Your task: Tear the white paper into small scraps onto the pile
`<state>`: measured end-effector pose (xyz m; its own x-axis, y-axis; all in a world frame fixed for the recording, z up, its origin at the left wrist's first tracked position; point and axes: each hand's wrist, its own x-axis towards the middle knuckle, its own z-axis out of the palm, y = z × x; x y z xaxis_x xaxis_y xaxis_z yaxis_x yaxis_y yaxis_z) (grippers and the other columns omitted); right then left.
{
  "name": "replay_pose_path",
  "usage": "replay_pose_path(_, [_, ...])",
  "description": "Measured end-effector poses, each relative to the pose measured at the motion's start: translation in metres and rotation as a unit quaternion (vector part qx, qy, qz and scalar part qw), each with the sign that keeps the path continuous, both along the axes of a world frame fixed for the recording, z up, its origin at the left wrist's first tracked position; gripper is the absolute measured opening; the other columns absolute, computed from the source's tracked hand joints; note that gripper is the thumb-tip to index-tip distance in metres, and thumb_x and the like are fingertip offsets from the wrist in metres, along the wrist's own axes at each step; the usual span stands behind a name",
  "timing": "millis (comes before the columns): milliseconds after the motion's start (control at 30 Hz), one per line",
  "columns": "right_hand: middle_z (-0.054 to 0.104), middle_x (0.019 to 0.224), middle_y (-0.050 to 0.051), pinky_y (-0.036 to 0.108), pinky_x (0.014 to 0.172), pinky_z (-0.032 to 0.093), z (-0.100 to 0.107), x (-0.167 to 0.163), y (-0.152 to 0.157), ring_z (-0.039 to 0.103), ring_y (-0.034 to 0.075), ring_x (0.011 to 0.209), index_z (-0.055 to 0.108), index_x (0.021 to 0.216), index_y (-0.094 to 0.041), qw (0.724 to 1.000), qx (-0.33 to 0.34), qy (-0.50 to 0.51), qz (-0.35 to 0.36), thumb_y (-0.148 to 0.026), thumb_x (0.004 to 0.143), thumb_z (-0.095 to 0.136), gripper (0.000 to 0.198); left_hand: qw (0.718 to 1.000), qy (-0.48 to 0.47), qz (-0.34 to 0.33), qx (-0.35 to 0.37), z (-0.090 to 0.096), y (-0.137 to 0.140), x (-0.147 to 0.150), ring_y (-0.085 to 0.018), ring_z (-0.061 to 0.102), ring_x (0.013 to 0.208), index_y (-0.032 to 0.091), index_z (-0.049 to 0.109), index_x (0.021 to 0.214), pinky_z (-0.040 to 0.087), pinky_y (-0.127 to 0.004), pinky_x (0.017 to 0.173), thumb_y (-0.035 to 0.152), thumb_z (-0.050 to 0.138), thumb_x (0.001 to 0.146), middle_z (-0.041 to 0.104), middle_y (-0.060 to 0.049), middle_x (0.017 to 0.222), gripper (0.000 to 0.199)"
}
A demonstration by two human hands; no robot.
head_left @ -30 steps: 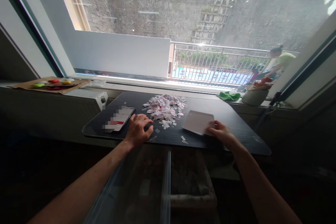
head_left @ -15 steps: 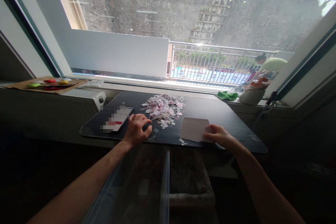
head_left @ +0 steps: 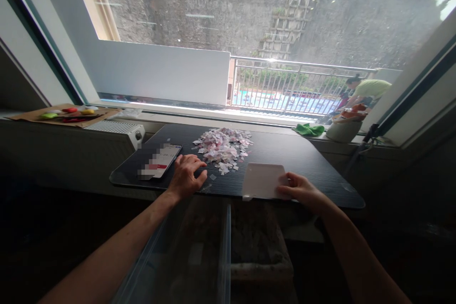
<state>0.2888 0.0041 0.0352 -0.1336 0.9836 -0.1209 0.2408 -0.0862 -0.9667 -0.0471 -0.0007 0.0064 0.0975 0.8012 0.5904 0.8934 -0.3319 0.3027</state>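
Note:
My right hand (head_left: 302, 190) pinches the right edge of a flat white scraper (head_left: 264, 179), thumb in front and fingers behind. Its lower edge lies at the front edge of the dark table (head_left: 302, 156), where a few paper scraps (head_left: 246, 198) show at its lower left corner. My left hand (head_left: 187, 175) rests on the table with fingers loosely bent and apart, holding nothing. Just left of it lies a phone (head_left: 162, 161) with a lit screen, partly blurred out. Between and beyond my hands is a pile of small pinkish-white paper scraps (head_left: 223, 147).
Below the table edge stands a clear plastic bin (head_left: 228, 247), with a dark box (head_left: 261, 270) beside it. A green cloth (head_left: 308, 129) and a pot (head_left: 344, 129) sit on the sill. A radiator (head_left: 117, 128) is left. Outside the window a person (head_left: 372, 88) bends over.
My right hand has drawn the scraper slightly towards me, to the table's front edge, along with the few loose scraps there. My left hand has stayed in place.

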Motion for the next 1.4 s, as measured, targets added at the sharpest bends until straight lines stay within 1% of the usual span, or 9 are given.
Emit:
replay_pose_path(167, [0.069,0.068,0.000,0.026,0.056,0.049,-0.004,0.010,-0.002,0.063,0.016,0.061,0.064,0.076,-0.017,0.999,0.025,0.000,-0.046,-0.027,0.048,0.077,0.033,1.000,0.001,0.001,0.002,0.000,0.000,0.000,-0.026,0.055,0.104,0.023,0.067,0.082,0.027,-0.050,0.104,0.031,0.051,0.076,0.067,-0.005,0.091,0.019])
replay_pose_path(333, [0.068,0.069,0.000,0.026,0.057,0.049,-0.004,0.007,-0.006,0.062,0.016,0.063,0.063,0.075,-0.017,1.000,0.019,-0.015,-0.016,-0.031,0.048,0.077,0.034,1.000,0.000,0.001,0.007,-0.001,0.000,0.000,-0.026,0.055,0.104,0.023,0.067,0.082,0.027,-0.050,0.104,0.031,0.051,0.076,0.067,-0.005,0.091,0.019])
replay_pose_path(567, [0.067,0.070,0.000,0.025,0.056,0.048,-0.003,0.006,-0.012,0.062,0.016,0.064,0.063,0.078,-0.017,1.000,0.019,-0.002,-0.017,-0.030,0.050,0.078,0.034,1.000,-0.007,-0.001,0.001,-0.001,0.000,0.000,-0.026,0.054,0.104,0.022,0.067,0.082,0.026,-0.050,0.105,0.031,0.051,0.076,0.067,-0.005,0.091,0.019])
replay_pose_path(700, [0.068,0.075,0.002,0.027,0.062,0.051,-0.003,-0.021,-0.011,0.064,0.016,0.067,0.061,0.085,-0.017,0.998,0.040,0.047,0.011,-0.033,0.056,0.076,0.036,1.000,-0.020,0.009,-0.004,-0.001,0.001,0.000,-0.025,0.054,0.105,0.022,0.067,0.083,0.027,-0.050,0.104,0.029,0.050,0.077,0.067,-0.006,0.092,0.019])
replay_pose_path(800, [0.067,0.072,0.001,0.029,0.061,0.051,-0.010,-0.055,0.001,0.063,0.016,0.064,0.058,0.086,-0.017,0.994,0.088,0.063,-0.016,-0.034,0.058,0.073,0.036,0.999,-0.041,0.025,-0.004,-0.003,0.003,-0.001,-0.024,0.054,0.105,0.022,0.067,0.085,0.029,-0.049,0.103,0.028,0.047,0.079,0.067,-0.005,0.093,0.021])
replay_pose_path(967, [0.065,0.071,0.000,0.029,0.060,0.049,-0.022,-0.096,0.016,0.061,0.016,0.064,0.056,0.082,-0.019,0.992,0.122,-0.009,-0.020,-0.029,0.060,0.066,0.026,0.997,-0.067,0.031,0.006,-0.004,0.005,-0.002,-0.023,0.055,0.103,0.021,0.067,0.086,0.032,-0.045,0.100,0.025,0.046,0.081,0.067,-0.004,0.091,0.022])
replay_pose_path(1133, [0.068,0.074,0.001,0.029,0.060,0.049,-0.021,-0.101,0.005,0.062,0.017,0.066,0.058,0.082,-0.019,0.994,0.090,0.027,0.049,-0.029,0.061,0.066,0.025,0.996,-0.080,0.032,0.003,-0.004,0.005,-0.001,-0.022,0.055,0.101,0.021,0.066,0.085,0.034,-0.042,0.098,0.023,0.047,0.081,0.067,-0.003,0.088,0.020])
replay_pose_path(1300, [0.069,0.073,0.002,0.031,0.060,0.050,-0.023,-0.092,0.005,0.063,0.019,0.065,0.058,0.084,-0.021,0.994,0.100,0.025,-0.027,-0.029,0.060,0.068,0.027,0.996,-0.088,0.032,0.007,-0.007,0.007,-0.001,-0.022,0.055,0.101,0.021,0.067,0.085,0.033,-0.042,0.099,0.023,0.048,0.080,0.067,-0.004,0.090,0.020])
replay_pose_path(1400, [0.069,0.074,0.002,0.030,0.060,0.050,-0.022,-0.093,0.003,0.064,0.019,0.066,0.058,0.083,-0.021,0.995,0.094,0.012,-0.012,-0.028,0.059,0.067,0.026,0.996,-0.087,0.033,0.004,-0.007,0.006,-0.001,-0.022,0.054,0.102,0.020,0.067,0.085,0.032,-0.043,0.100,0.023,0.048,0.080,0.067,-0.004,0.091,0.020])
